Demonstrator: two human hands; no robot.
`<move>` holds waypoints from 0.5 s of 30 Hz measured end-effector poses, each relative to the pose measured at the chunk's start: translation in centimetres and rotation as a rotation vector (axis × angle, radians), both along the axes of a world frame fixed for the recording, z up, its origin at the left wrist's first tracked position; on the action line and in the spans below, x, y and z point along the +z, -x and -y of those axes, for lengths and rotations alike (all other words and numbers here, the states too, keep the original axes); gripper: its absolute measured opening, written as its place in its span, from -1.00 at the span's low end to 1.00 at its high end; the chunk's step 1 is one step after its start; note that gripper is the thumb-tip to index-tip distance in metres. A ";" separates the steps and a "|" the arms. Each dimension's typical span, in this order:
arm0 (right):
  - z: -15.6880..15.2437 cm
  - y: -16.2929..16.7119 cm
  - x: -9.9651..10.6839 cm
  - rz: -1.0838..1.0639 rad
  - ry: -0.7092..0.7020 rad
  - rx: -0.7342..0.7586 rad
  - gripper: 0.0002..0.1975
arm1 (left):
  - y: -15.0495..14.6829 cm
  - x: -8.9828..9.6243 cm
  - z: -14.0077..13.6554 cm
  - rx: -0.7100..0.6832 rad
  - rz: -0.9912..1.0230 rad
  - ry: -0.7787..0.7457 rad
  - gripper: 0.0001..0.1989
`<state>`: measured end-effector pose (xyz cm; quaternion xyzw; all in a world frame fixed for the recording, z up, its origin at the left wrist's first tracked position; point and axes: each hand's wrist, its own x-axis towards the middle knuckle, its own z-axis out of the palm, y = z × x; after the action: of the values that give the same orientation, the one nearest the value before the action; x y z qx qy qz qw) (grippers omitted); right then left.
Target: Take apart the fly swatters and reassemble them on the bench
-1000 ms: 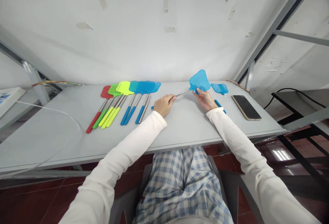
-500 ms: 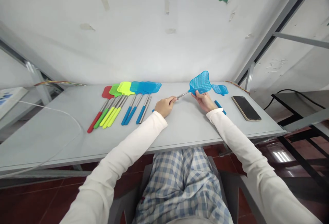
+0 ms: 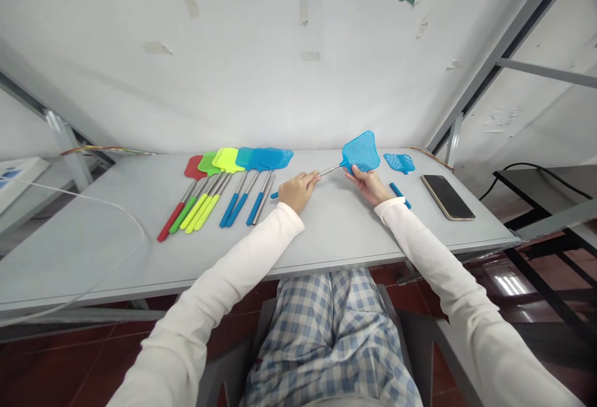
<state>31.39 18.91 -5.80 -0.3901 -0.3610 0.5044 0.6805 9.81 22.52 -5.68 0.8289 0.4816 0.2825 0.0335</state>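
Between my hands is a blue fly swatter [image 3: 362, 150] with a thin metal rod. My left hand [image 3: 297, 191] is closed around its handle end, and a blue tip pokes out left of the fist. My right hand [image 3: 368, 184] pinches the base of the mesh head. To the left, several fly swatters lie side by side: a red one [image 3: 170, 221], a green one [image 3: 183, 215], yellow ones [image 3: 208, 211] and blue ones [image 3: 237, 209]. Right of my hands lie a loose blue swatter head [image 3: 399, 163] and a blue handle [image 3: 400, 195].
A phone [image 3: 448, 196] lies face up at the right of the grey table [image 3: 326, 245]. Behind the table stands a white wall [image 3: 261, 83]. A white cable [image 3: 135, 233] loops over the left side, and thin coloured wires [image 3: 109, 150] run along the back edge.
The swatter in my hands has shifted slightly left and down, so its head now sits apart from the loose blue head. More of the blue handle tip shows beyond my left hand.
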 end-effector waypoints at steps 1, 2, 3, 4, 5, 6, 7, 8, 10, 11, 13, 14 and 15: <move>0.0 0.0 0.0 -0.002 -0.005 0.004 -0.71 | 0.0 0.0 0.0 0.002 -0.001 -0.002 -0.58; 0.0 0.1 0.0 -0.004 -0.008 0.003 -0.71 | 0.0 0.1 0.1 0.003 -0.001 -0.002 -0.58; 0.0 0.1 0.1 -0.006 -0.008 -0.001 -0.70 | 0.0 0.1 0.1 0.004 0.001 -0.002 -0.57; 0.0 0.2 0.2 -0.005 -0.005 -0.005 -0.70 | 0.0 0.2 0.1 0.005 0.002 0.000 -0.57; 0.0 0.2 0.2 -0.003 0.003 -0.008 -0.70 | 0.0 0.2 0.1 0.006 0.000 0.002 -0.57; 0.0 0.3 0.3 0.000 0.014 -0.010 -0.71 | 0.0 0.2 0.1 0.010 -0.005 0.004 -0.57; 0.0 0.4 0.4 0.003 0.026 -0.011 -0.72 | 0.0 0.3 0.1 0.017 -0.013 0.007 -0.57; 0.1 0.4 0.4 0.005 0.036 -0.011 -0.73 | 0.0 0.3 0.1 0.026 -0.023 0.011 -0.58; 0.1 0.5 0.5 0.008 0.050 -0.012 -0.74 | 0.0 0.4 0.1 0.044 -0.044 0.020 -0.58; 0.1 0.5 0.5 0.013 0.053 -0.012 -0.75 | 0.0 0.5 0.1 0.051 -0.050 0.025 -0.58; 0.2 0.4 0.6 0.031 0.058 -0.009 -0.76 | -0.1 0.6 0.1 0.056 -0.052 0.039 -0.56; 0.2 0.4 0.6 0.042 0.060 -0.008 -0.76 | -0.1 0.6 0.1 0.057 -0.048 0.044 -0.56; 0.2 0.4 0.6 0.052 0.063 -0.007 -0.77 | -0.1 0.6 0.2 0.057 -0.041 0.049 -0.56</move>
<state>31.01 18.74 -5.18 -0.4253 -0.3612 0.5029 0.6601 9.92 22.34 -5.06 0.8194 0.5125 0.2543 0.0356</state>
